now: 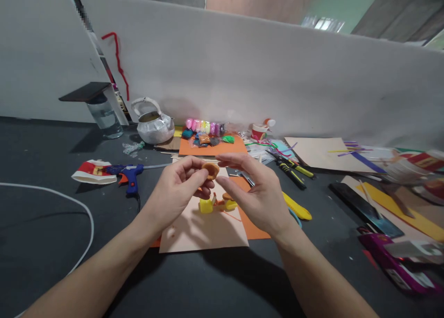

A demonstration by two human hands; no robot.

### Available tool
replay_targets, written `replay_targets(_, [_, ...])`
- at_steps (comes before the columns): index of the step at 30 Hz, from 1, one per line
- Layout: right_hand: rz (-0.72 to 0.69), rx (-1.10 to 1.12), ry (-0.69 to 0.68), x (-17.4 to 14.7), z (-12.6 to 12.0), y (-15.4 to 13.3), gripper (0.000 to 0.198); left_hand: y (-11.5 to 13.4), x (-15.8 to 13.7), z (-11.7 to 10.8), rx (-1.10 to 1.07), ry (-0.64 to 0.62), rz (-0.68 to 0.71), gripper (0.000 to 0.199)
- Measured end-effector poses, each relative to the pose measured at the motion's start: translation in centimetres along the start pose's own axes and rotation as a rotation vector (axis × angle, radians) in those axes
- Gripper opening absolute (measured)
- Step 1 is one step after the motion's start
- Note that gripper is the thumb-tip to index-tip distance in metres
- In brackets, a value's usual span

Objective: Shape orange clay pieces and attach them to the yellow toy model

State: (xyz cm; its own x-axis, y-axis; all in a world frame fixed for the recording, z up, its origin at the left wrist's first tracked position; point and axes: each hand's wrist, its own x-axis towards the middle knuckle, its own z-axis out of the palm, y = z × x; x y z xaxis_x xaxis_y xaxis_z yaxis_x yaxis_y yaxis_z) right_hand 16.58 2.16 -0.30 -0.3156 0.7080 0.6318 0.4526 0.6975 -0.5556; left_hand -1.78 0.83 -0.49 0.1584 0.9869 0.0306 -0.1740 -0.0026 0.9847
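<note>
My left hand pinches a small orange-brown cup-shaped piece, which looks like modelling clay, between thumb and fingers. Close by on the other side, my right hand is held with thumb and fingers apart; its fingertips are near the piece's edge, and I cannot tell whether they touch it. Below both hands lies a pale sheet of paper over an orange sheet. On the pale sheet sit a yellow lump and a second yellow piece, with small reddish-brown bits between them.
To the left are a blue glue gun, a silver kettle and a glass jar. Coloured clay packs sit at the back. On the right are a yellow cutter, pliers, a phone and a purple stapler-like tool.
</note>
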Motion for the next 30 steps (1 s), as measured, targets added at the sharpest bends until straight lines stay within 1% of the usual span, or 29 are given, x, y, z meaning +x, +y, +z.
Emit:
replay_targets(2, [-0.071, -0.026, -0.047, 0.1, -0.2, 0.2, 0.031, 0.0, 0.1, -0.2, -0.017, -0.016, -0.007, 0.011])
replay_targets(4, [-0.139, -0.064, -0.063, 0.2, -0.3, 0.3, 0.028, 0.0, 0.1, -0.4, -0.029, -0.032, -0.015, 0.011])
replay_targets(6, [-0.164, -0.078, -0.052, 0.2, -0.3, 0.4, 0.021, 0.0, 0.1, -0.6, -0.035, -0.050, -0.018, 0.010])
replay_targets(10, [-0.117, -0.021, -0.025, 0.1, -0.3, 0.2, 0.017, 0.2, -0.1, -0.7, -0.140, -0.144, -0.042, 0.012])
replay_targets(14, [-0.078, 0.078, 0.005, 0.2, -0.4, -0.1, 0.018, 0.1, -0.2, -0.6, -0.258, -0.271, -0.045, 0.022])
replay_targets(18, [-0.083, 0.113, 0.022, 0.2, -0.6, -0.4, 0.018, -0.1, -0.1, -0.6, -0.345, -0.329, -0.019, 0.021])
replay_targets(23, [-0.104, 0.116, 0.037, -0.1, -0.7, -0.7, 0.021, -0.3, -0.1, -0.8, -0.390, -0.359, -0.016, 0.016])
replay_targets(30, [-0.107, 0.089, 0.040, -0.1, -0.8, -1.2, 0.022, 0.0, -0.3, -0.5, -0.322, -0.310, -0.018, 0.021])
